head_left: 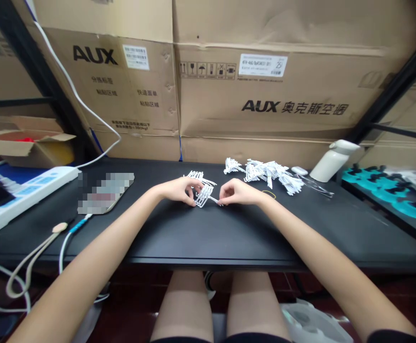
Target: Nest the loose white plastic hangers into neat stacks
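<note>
Between my two hands is a small bundle of white hooked pieces [204,196], held a little above the black table [193,238]. My left hand [184,190] grips the bundle's left side with thumb and fingers. My right hand [234,192] pinches the end of a thin white piece on the bundle's right. Just behind my left hand lies another small group of white pieces [195,175]. Further right on the table, several more bundles of white pieces [265,171] lie in a heap, with a separate one [232,165] beside it.
A phone [109,193], white power strip [25,195] and cables are at left. A yellow rubber band [269,194], glasses [318,186] and a white bottle [332,162] sit at right, near teal parts [382,188]. Cardboard boxes [208,114] stand behind.
</note>
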Tool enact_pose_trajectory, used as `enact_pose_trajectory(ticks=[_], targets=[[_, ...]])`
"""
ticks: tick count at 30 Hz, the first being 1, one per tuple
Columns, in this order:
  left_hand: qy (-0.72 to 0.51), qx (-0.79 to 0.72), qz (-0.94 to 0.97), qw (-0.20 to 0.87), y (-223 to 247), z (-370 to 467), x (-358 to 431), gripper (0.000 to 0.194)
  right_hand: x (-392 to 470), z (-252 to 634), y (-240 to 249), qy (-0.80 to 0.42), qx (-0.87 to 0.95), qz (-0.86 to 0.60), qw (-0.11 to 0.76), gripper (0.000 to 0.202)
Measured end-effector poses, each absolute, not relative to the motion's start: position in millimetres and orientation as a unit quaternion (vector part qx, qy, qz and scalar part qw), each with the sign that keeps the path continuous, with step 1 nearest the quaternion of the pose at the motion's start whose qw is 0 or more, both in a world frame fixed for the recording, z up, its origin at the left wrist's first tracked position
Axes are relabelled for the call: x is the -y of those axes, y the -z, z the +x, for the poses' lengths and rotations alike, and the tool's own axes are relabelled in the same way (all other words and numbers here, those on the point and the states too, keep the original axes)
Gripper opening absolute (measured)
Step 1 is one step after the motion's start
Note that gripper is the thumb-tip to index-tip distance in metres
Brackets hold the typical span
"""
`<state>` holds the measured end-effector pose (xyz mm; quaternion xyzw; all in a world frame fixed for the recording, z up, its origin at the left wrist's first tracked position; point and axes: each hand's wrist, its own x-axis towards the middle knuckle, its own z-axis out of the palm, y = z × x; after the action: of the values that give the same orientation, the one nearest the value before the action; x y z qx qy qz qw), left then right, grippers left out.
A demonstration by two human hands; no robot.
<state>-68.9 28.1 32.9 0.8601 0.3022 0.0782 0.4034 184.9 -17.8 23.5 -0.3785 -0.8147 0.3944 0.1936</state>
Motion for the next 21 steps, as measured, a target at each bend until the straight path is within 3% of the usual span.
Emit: enact_pose_trajectory(ticks=[9,14,21], targets=[[-0.078,-0.299,0.861,0.404,-33,-69,-28,0.051,16,185,-21,-0.383,0.809,-0.389,0.215,0.037],[-0.078,-0.290,0.862,0.408,-34,-68,-27,0.047,10,181,-6,-0.210,0.802,-0.454,0.328,0.039],[-0.079,-0.283,0.860,0.418,-34,-67,-27,0.046,8,170,11,-0.144,0.865,-0.440,0.194,0.070]])
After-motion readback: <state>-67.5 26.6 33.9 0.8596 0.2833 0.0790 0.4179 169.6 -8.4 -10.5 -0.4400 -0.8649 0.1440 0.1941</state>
